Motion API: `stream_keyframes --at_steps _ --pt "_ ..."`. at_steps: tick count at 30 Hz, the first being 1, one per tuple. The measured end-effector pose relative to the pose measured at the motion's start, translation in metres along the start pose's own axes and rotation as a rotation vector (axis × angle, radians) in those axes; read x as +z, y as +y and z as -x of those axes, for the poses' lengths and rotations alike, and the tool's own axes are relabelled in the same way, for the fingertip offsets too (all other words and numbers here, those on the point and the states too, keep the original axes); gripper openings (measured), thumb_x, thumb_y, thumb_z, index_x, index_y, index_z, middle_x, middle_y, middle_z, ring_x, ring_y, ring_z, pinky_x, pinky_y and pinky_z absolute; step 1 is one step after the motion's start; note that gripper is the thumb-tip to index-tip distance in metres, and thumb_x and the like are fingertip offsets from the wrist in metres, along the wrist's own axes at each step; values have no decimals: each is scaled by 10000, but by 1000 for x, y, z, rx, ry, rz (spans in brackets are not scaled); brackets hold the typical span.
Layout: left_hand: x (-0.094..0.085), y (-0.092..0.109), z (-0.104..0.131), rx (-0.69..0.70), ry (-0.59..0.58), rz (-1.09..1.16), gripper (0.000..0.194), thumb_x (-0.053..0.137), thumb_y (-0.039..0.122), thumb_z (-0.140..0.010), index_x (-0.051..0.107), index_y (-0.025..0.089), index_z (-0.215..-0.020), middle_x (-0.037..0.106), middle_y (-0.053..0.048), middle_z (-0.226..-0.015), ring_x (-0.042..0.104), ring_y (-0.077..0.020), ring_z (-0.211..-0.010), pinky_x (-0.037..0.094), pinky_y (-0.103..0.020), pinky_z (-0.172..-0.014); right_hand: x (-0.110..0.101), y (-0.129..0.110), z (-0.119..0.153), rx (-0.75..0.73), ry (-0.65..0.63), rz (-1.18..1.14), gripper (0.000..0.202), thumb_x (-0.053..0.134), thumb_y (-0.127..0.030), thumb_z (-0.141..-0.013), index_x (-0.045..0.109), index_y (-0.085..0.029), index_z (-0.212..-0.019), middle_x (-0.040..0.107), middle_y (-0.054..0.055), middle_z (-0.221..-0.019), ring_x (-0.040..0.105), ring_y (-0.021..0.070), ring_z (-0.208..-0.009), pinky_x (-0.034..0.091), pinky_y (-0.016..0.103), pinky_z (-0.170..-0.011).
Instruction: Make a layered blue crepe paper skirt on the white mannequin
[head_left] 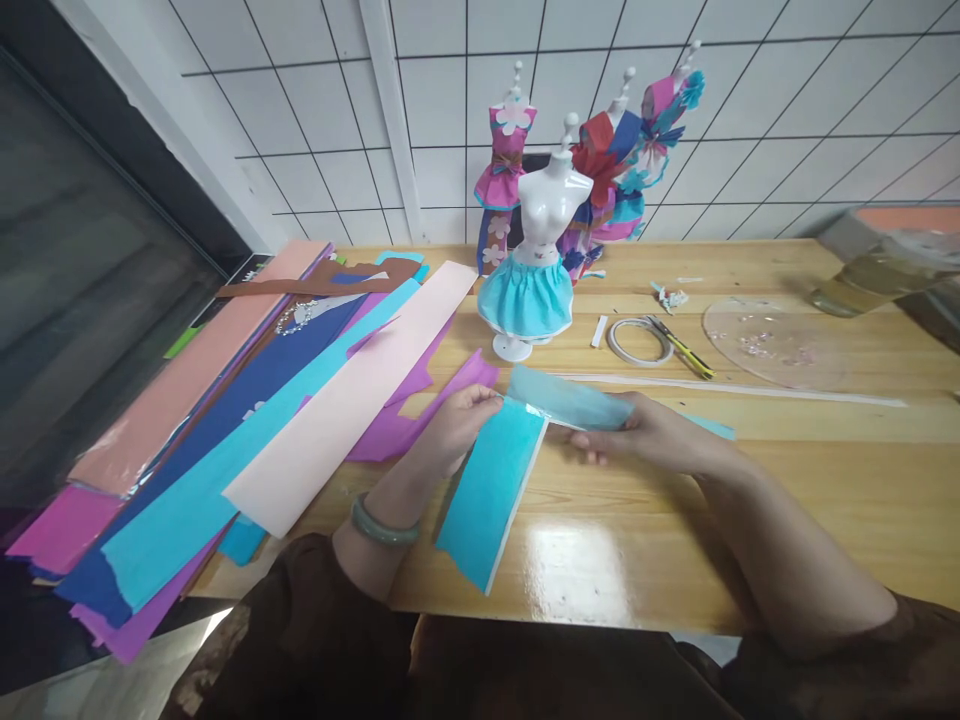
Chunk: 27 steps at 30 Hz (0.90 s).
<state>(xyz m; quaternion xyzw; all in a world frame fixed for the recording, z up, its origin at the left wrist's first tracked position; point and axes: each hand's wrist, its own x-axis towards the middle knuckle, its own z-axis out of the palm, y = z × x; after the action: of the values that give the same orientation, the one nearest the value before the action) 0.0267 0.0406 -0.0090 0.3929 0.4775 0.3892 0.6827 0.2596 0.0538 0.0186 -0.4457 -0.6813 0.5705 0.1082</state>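
Wooden table (787, 480) before you: your left hand (450, 435) pinches the turquoise crepe strip (495, 495) at its upper corner, the strip hanging toward 6 o'clock; your right hand (652, 435), at 3 o'clock, grips its folded end.

left hand (454, 425) pinching, right hand (649, 435) gripping, forearms converging
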Motion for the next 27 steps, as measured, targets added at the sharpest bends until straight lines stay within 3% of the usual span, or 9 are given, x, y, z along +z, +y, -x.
stream_keyframes --at_steps 4,10,13,16,22,27 --pt "-2 -3 -2 35 -65 89 178 611 296 -763 559 131 -806 571 4 -697 553 -100 -633 429 -223 -591 4 -3 -3 39 152 18 323 609 -501 -754 669 -183 -760 607 16 -601 534 137 -525 461 295 -549" --pt "-4 1 -1 -65 -137 225 257 599 388 -766 547 152 -854 601 -12 -690 566 -107 -598 425 -216 -525 3 -1 -3 47 213 -34 249 638 -452 -747 648 -206 -712 580 10 -544 519 150 -490 439 304 -516" --pt "-3 4 1 -48 -147 136 335 644 451 -734 555 139 -821 586 -7 -693 538 -89 -588 417 -219 -542 6 -1 -5 49 216 -63 262 646 -451 -739 644 -189 -731 609 3 -585 522 131 -496 446 286 -512" --pt "-1 1 1 -41 -85 -13 354 737 387 -658 560 137 -836 572 14 -693 525 -79 -623 408 -220 -600 10 1 -7 24 207 -102 301 646 -466 -734 651 -166 -751 639 21 -649 526 118 -508 451 272 -511" --pt "0 -11 -3 59 -44 -210 370 783 274 -592 570 139 -863 582 -21 -835 543 -122 -798 410 -240 -696 18 9 -14 12 228 -66 338 629 -489 -743 676 -155 -715 613 18 -556 515 116 -482 439 260 -507" --pt "0 -14 -3 45 -60 -191 365 756 254 -619 553 163 -907 591 -8 -795 554 -115 -711 426 -230 -621 18 8 -12 6 215 -40 372 614 -505 -756 679 -139 -756 625 35 -602 539 124 -514 452 260 -517"
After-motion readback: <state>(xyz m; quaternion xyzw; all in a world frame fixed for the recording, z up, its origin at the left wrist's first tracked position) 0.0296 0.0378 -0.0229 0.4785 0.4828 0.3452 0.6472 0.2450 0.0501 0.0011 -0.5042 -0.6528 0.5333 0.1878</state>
